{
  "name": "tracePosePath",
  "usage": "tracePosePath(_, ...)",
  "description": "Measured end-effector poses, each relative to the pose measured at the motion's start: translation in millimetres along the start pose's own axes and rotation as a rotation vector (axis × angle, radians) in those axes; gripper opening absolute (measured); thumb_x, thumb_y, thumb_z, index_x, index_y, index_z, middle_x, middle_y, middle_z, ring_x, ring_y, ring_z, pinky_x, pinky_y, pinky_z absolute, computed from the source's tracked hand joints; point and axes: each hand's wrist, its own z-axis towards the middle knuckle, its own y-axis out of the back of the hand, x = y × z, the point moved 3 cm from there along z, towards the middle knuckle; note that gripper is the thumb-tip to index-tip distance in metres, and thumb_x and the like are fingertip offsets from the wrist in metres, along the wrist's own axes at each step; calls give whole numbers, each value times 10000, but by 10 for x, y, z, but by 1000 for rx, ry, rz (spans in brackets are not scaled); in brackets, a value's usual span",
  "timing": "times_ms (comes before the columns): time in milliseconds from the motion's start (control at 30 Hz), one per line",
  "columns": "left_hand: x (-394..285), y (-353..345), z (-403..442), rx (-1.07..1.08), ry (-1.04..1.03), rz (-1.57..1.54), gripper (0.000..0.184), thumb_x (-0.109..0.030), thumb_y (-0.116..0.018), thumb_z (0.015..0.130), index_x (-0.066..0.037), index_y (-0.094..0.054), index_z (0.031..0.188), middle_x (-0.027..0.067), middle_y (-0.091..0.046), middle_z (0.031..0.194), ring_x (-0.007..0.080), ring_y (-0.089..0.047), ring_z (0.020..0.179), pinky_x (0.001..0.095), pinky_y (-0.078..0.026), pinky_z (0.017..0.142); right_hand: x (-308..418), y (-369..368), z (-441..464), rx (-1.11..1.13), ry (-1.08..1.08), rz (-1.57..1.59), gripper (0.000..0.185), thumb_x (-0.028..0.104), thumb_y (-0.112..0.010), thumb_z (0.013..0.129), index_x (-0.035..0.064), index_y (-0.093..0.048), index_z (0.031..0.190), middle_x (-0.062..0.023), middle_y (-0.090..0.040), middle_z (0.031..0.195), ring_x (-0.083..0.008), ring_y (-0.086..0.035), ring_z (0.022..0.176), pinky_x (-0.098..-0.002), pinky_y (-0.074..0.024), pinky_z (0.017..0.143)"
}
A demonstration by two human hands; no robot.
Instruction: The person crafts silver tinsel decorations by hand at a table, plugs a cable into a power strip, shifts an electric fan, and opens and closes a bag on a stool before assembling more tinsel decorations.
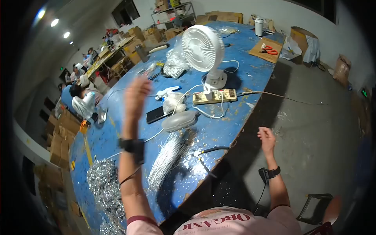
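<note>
Blue, scuffed tabletop (129, 117) runs away from me across the room, with people (84, 92) at the far left side and cardboard boxes stacked beyond. My left hand (137, 92) is raised over the table, closest in view to the black phone (155, 114); it is so blurred that I can't tell whether its fingers grip anything. My right hand (267, 139) hangs past the table's edge, over the floor, fingers loosely bent and nothing visible in them.

Between my forearms lies the bundle of silvery strands (166, 162), flat on the table. Its long axis slants: one end points away from me, slightly right, toward the grey oval case (180, 121); the other fans out toward me, to the left. The phone lies aslant beyond the case, near a crumpled clear bag (173, 103). Farther off, the white fan (201, 49) stands beside the power strip (214, 96).

My left forearm partly hides the glittery heap (102, 182), which the dark rim of the view also dims. The bundle's far end blurs into glare and scattered glitter.
</note>
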Motion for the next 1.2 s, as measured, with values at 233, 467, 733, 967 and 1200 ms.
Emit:
tracePosePath(233, 1775, -1415, 84, 180, 227, 712, 425, -308, -666, 818, 56, -556, 1007, 192, -630, 814, 269, -616, 748, 360, -484, 675, 239, -147, 51, 73, 254, -289, 93, 26, -595, 852, 20, -640, 933, -54, -593, 829, -109, -556, 690, -223, -441, 603)
tracePosePath(467, 1926, -1722, 161, -1, 85, 1040, 431, -334, -659, 761, 54, -537, 904, 244, -603, 811, 393, -589, 803, 451, -461, 711, 326, -324, 280, 66, 427, -340, 105, -1, -623, 797, 30, -642, 896, -76, -617, 876, -214, -576, 804, -296, -468, 700)
tracePosePath(733, 1645, -1863, -233, 257, 126, 1009, 491, -331, -616, 798, 41, -513, 1101, 187, -612, 769, 351, -599, 746, 425, -465, 685, 563, -477, 259, 97, 604, -533, 277, 52, -676, 721, 49, -640, 996, -99, -582, 1084, -286, -527, 1050, -371, -422, 896)
tracePosePath(967, 1581, -2091, -430, 344, 186, 870, 518, -272, -644, 799, 51, -471, 1166, 175, -591, 762, 318, -599, 729, 392, -466, 664, 545, -673, 391, 289, 550, -732, 747, 318, -730, 707, 48, -420, 1331, -146, -347, 1416, -317, -269, 1344, -464, -203, 1075)
tracePosePath(1200, 1623, -2031, -377, 504, 153, 494, 686, -10, -660, 788, 51, -289, 1361, 228, -430, 1275, 304, -532, 1095, 346, -440, 928, 527, -619, 640, 288, 514, -706, 731, 283, -745, 681, 66, -450, 1314, -116, -408, 1343, -307, -383, 1238, -415, -306, 1014)
